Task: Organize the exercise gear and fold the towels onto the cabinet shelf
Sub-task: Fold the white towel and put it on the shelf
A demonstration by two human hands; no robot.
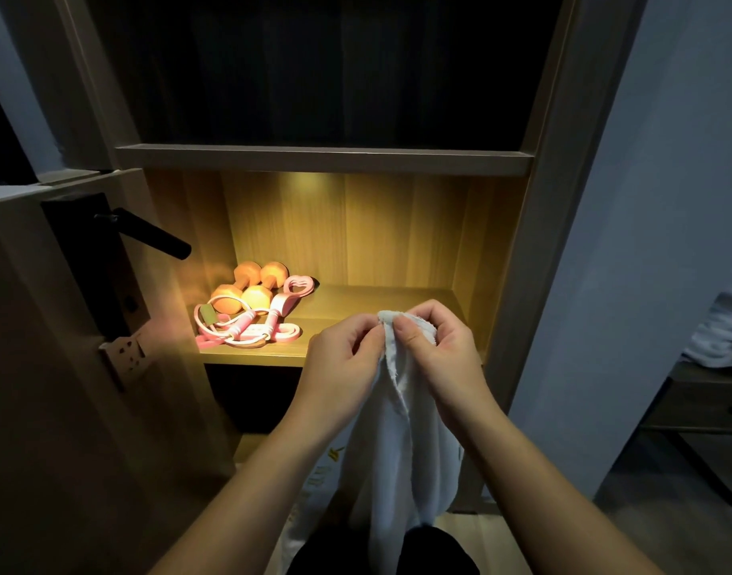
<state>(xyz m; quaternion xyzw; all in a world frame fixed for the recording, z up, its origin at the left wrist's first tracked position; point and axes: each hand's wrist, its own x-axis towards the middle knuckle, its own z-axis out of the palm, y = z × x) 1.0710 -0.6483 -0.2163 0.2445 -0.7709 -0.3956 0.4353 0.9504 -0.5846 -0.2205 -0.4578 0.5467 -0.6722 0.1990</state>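
White towel [401, 441] in front of lit cabinet shelf [356, 300], long axis vertical, hanging down, left hand [343, 359] and right hand [439, 354] side by side, fingers curled, pinching its top edge, dumbbells [248, 286] shelf-left

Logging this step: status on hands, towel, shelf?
Left hand, right hand: both pinch towel top edge. Towel hangs unfolded. Dumbbells, pink gear on shelf left, not blocking.
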